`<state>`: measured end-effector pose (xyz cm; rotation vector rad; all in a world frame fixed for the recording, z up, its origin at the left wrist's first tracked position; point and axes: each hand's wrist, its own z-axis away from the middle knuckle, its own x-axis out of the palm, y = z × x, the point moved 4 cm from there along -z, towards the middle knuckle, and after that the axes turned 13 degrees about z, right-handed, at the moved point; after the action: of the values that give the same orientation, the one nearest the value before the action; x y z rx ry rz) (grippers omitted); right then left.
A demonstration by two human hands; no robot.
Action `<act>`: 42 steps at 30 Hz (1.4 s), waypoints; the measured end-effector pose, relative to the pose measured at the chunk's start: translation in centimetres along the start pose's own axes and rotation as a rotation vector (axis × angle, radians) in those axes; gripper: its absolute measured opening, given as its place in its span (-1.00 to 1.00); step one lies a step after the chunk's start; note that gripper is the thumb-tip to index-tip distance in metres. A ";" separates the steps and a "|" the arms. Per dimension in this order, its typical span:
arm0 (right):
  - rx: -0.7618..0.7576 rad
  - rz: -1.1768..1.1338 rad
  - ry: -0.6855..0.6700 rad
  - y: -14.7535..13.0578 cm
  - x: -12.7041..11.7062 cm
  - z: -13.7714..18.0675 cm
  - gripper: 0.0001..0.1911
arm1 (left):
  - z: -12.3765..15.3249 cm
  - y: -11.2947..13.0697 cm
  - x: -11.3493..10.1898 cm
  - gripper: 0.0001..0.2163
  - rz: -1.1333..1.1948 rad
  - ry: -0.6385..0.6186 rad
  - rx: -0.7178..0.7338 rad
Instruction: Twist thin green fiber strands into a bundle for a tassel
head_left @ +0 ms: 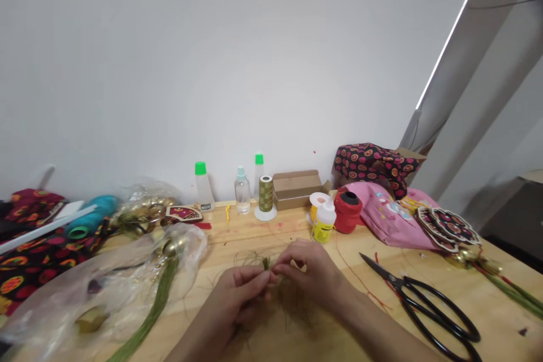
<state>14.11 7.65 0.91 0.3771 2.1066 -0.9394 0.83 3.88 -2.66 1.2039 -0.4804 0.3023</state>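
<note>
A small bundle of olive-green thread [266, 263] is pinched between both hands at the centre of the wooden table [458, 294]. The left hand [241, 288] is closed on the bundle's lower part; the right hand [307, 268] is closed on it from three o'clock, fingertips touching those of the left. Loose strands are spread on the table around and under the hands.

At four o'clock from the hands, black scissors [424, 302] are laid flat, blades pointed toward the hands, well apart from them. At one o'clock, a yellow-labelled glue bottle [324, 220] is seen upright, just beside a red spool [348, 211]. At twelve o'clock, an olive thread cone [266, 197] is stood near the wall, flanked by a clear bottle [242, 190] at its left and a cardboard box [297, 188] at its right. A pink cloth [382, 215] is noted at two o'clock. At nine o'clock, a clear plastic bag [63, 294] is spread out, with a green tassel [159, 294] laid across it. A teal spool [91, 215] is recorded at ten o'clock.
</note>
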 end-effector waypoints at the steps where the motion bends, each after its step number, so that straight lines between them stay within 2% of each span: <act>1: -0.014 0.010 0.009 -0.2 -0.1 0.0 -0.87 | -0.1 -0.1 0.0 -0.79 -0.019 -0.007 0.002; 4: 0.077 -0.057 0.066 0.0 -0.5 0.0 -0.89 | -0.3 -0.2 -0.3 -0.77 -0.049 0.012 0.025; 8: 0.368 -0.348 0.137 1.7 -0.4 0.0 -0.79 | -0.2 0.3 -0.7 -0.77 -0.016 0.054 0.070; 11: 0.450 -0.502 0.114 2.2 0.5 0.2 -0.78 | -0.1 0.7 -0.8 -0.77 0.020 0.049 0.116; 15: 0.395 -0.500 0.063 1.1 1.1 0.2 -0.87 | -0.1 0.7 -0.8 -0.79 0.013 0.027 0.119; 22: 0.267 -0.403 0.123 -0.6 -0.3 0.1 -0.98 | 0.1 0.2 0.1 -0.77 -0.127 -0.034 0.093; 25: 0.195 -0.351 0.114 -1.0 -0.6 0.0 -0.90 | 0.0 0.3 0.2 -0.79 -0.139 -0.026 0.079; 29: 0.196 -0.355 0.124 -1.2 -0.5 0.0 -0.93 | -0.2 0.6 -0.2 -0.86 -0.034 0.035 0.174; 31: 0.191 -0.369 0.113 -1.2 -0.3 0.0 -0.94 | -0.3 0.6 0.1 -0.86 0.063 0.011 0.192; 36: 0.211 -0.354 0.146 -1.1 -0.1 0.0 -0.96 | 0.0 -0.1 1.7 -0.87 0.227 -0.081 0.122; 42: 0.262 -0.344 0.189 -0.6 0.0 0.1 -0.94 | 0.1 -0.3 1.5 -0.87 0.185 -0.039 0.133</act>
<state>13.83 7.11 1.15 0.2441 2.2677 -1.4385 2.27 3.65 -2.12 1.2990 -0.6151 0.4753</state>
